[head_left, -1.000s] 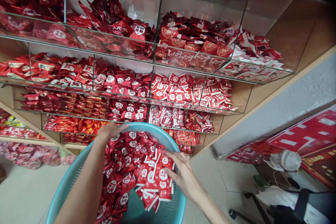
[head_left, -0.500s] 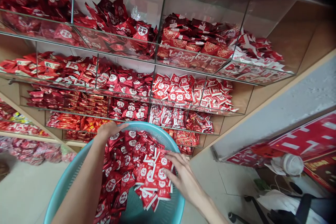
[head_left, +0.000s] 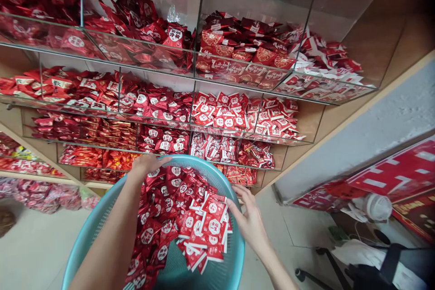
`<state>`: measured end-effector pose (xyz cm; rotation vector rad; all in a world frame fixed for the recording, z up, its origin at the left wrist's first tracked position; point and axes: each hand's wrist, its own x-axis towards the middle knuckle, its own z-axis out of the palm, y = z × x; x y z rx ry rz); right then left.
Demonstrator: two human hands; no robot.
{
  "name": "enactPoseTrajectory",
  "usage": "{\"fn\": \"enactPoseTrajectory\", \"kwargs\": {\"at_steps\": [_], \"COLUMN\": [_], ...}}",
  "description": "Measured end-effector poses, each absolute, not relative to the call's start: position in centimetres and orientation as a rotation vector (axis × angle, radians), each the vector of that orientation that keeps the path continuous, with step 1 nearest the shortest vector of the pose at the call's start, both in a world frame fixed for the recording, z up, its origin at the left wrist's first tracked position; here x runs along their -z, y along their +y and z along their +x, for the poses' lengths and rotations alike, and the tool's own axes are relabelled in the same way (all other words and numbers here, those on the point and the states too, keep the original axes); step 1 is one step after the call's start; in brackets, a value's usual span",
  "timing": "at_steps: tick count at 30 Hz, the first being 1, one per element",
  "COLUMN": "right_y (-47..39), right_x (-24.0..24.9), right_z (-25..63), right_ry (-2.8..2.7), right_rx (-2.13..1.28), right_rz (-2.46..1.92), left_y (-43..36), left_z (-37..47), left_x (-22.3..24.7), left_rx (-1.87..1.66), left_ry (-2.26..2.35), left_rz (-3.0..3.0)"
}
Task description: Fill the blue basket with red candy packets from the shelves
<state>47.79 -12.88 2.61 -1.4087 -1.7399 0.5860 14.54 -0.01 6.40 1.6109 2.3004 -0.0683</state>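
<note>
A turquoise plastic basket (head_left: 83,235) is in front of me, with perforated walls. Inside lie many small red packets (head_left: 154,235) with white round labels, and on the right a loose pile of red-and-white packets (head_left: 204,231). My left hand (head_left: 144,167) is closed over the basket's far left rim. At the right rim, my right hand (head_left: 246,215) has its thumb on the inner side and its fingers over the outside, closed on the edge beside the red-and-white pile.
Beyond the basket rises a shelf unit with glass dividers (head_left: 195,45), its bins filled with red packets. Bagged goods (head_left: 37,195) line the floor at left. An office chair (head_left: 384,272) and red printed boxes (head_left: 404,167) stand at right.
My right hand has let go of the red-and-white packets and moved right onto the basket's rim. The basket sits slightly further right in view; my left hand stays on its rim.
</note>
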Motion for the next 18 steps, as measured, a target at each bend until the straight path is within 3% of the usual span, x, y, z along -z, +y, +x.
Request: {"fn": "enactPoseTrajectory", "kwargs": {"at_steps": [8,18], "right_y": [-6.5,0.3], "right_x": [-2.1,-4.5], "right_z": [50.3,51.0], "right_ry": [-1.464,-1.494], "right_rx": [-0.955,-1.871], "right_rz": [-1.386,-1.154], "left_y": [0.8,1.3], "left_z": [20.2,29.3], "left_x": [-7.8,-8.8], "left_rx": [0.143,0.105], "left_ry": [2.252,1.987], "left_rz": [1.761,2.074]}}
